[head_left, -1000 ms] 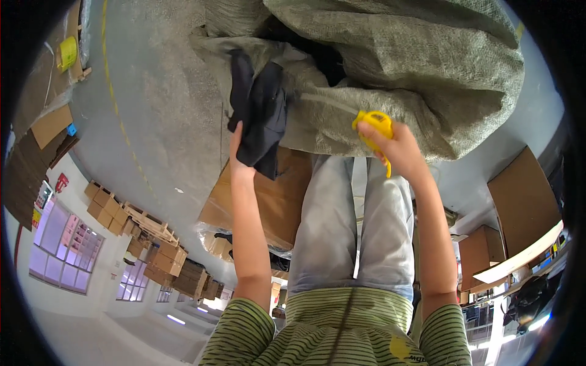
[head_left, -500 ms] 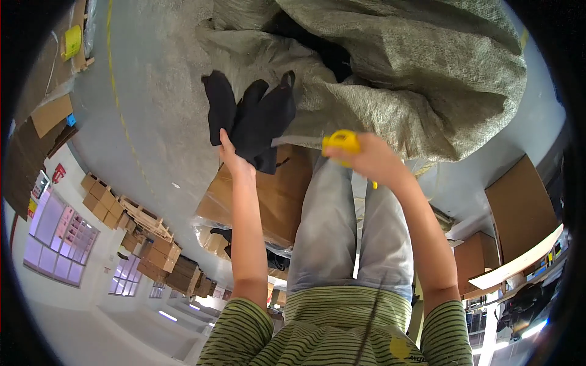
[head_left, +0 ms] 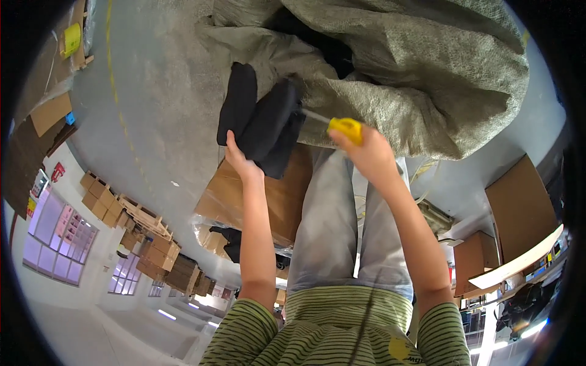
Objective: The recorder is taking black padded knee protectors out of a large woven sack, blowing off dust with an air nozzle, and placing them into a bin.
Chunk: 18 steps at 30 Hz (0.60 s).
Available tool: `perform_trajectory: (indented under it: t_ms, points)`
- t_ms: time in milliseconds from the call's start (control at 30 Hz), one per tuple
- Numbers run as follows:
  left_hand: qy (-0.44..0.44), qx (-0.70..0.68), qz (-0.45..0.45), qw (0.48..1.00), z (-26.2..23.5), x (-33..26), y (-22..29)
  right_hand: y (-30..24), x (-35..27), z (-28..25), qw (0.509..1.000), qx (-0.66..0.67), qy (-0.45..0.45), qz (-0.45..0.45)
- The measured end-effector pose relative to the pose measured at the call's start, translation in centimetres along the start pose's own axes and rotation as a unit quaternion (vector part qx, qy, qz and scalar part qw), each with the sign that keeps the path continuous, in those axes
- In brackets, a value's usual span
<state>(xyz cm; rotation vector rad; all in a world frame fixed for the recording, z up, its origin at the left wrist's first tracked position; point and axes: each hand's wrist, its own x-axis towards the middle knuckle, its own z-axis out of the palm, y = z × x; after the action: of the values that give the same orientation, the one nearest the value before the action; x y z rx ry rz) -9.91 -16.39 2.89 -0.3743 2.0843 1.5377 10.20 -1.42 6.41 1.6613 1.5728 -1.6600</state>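
My left hand (head_left: 243,163) grips the black cloth (head_left: 267,129) by its near end, before the woven sack (head_left: 427,85), apparently so its right side faces the yellow tool (head_left: 347,129) clasped in my right hand (head_left: 376,160), whose thin rod (head_left: 315,115) points there, contact too blurred to tell.

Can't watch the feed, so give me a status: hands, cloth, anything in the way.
Left hand gripping black cloth. Right hand holding yellow tool, pointed toward cloth. Nothing visible between.
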Motion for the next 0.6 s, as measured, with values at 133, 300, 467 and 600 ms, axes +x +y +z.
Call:
perform_trajectory:
  t_ms: [133,300,467,600]
  points:
    - [-0.069,0.036,0.037,0.996,-0.7,0.1,0.7,-0.5,0.4,-1.2,0.959,0.014,-0.278,0.063]
    - [-0.068,-0.041,-0.057,0.995,0.4,0.1,0.2,0.5,0.5,-0.3,0.988,0.016,-0.155,0.022]
    - [-0.012,-0.418,-0.371,0.829,-5.6,3.0,-1.7,-0.5,0.2,0.0,0.988,0.106,-0.113,0.019]
    - [-0.229,-0.515,-0.428,0.707,-6.2,0.8,-4.1,1.9,0.8,-1.3,0.965,0.067,-0.235,0.093]
